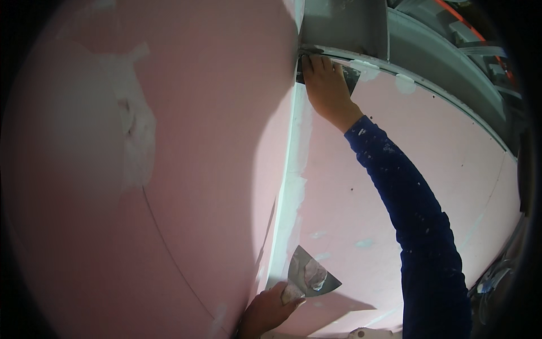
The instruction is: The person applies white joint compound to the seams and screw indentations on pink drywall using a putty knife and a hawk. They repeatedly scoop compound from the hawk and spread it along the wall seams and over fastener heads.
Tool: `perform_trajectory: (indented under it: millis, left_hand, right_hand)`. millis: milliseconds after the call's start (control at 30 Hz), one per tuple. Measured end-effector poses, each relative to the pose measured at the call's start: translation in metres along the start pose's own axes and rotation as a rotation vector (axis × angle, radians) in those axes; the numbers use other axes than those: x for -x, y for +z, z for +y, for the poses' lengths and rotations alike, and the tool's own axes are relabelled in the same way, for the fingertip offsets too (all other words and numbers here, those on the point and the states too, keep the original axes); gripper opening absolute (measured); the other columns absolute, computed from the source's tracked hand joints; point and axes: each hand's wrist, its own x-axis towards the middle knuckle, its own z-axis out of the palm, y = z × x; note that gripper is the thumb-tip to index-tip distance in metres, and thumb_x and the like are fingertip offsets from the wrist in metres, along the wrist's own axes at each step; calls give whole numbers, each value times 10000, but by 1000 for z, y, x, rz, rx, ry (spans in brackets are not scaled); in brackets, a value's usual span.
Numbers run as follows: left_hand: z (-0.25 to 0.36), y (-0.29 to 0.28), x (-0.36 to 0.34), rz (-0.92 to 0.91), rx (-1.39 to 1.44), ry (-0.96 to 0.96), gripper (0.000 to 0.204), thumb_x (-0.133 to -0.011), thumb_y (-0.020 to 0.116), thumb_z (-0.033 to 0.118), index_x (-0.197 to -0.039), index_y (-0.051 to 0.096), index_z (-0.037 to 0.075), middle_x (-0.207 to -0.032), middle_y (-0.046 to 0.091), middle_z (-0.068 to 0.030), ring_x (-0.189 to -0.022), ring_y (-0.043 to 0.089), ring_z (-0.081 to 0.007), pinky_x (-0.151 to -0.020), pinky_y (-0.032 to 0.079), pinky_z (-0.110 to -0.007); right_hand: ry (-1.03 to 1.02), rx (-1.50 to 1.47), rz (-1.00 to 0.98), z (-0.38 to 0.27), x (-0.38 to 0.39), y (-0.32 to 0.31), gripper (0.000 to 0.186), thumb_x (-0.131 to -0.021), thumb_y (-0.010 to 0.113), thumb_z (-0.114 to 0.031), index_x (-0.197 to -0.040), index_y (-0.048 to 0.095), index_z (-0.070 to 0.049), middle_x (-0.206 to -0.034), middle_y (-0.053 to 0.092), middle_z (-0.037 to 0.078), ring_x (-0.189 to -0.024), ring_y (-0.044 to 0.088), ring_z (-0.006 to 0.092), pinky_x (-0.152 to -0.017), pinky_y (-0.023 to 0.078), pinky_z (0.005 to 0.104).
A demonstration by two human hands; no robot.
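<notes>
Putty knife (351,76) pressed flat under right hand (327,90); left hand (271,311) grips second knife (309,275)

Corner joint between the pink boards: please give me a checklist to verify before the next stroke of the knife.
1. Right hand holds its filling knife at the top of the corner joint: ok.
2. Blade flat against the board: cannot tell, the hand hides most of it.
3. Left hand grips the second knife: ok.
4. Compound in reserve on the second knife: ok, a pale blob lies on the blade.
5. White compound covers the joint evenly: not ok, edges are ragged on the right pink board.
6. Patch on the left pink board smooth: cannot tell, blurred.
</notes>
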Motion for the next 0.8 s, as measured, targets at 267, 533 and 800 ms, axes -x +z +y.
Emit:
perform_trajectory:
  millis: [267,533,800]
  left_hand:
    - [14,-8,3,23,-77,-15,705,-896,729,570,-1321,616,19,-1077,744,-241,-998,734,-386,-889,566,-468]
    - [13,-11,-2,-1,3,-15,712,-901,732,569,-1339,616,20,-1088,749,-222,-994,739,-357,-895,567,-445]
    - [12,-9,0,19,1,-33,679,-904,737,545,-1310,625,13,-1085,747,-230,-1007,734,-370,-892,567,-451]
  right_hand:
    - [-54,-3,-33,4,3,-4,356,-864,661,-126,-1190,651,18,-1190,623,143,-1135,590,313,-947,508,482]
    - [-77,-28,3,-6,27,-32,412,-856,667,-114,-1242,628,24,-1167,620,139,-1107,596,301,-917,509,455]
    - [-33,21,82,5,-9,0,385,-851,676,-128,-1206,636,17,-1148,612,137,-1079,605,295,-867,529,455]
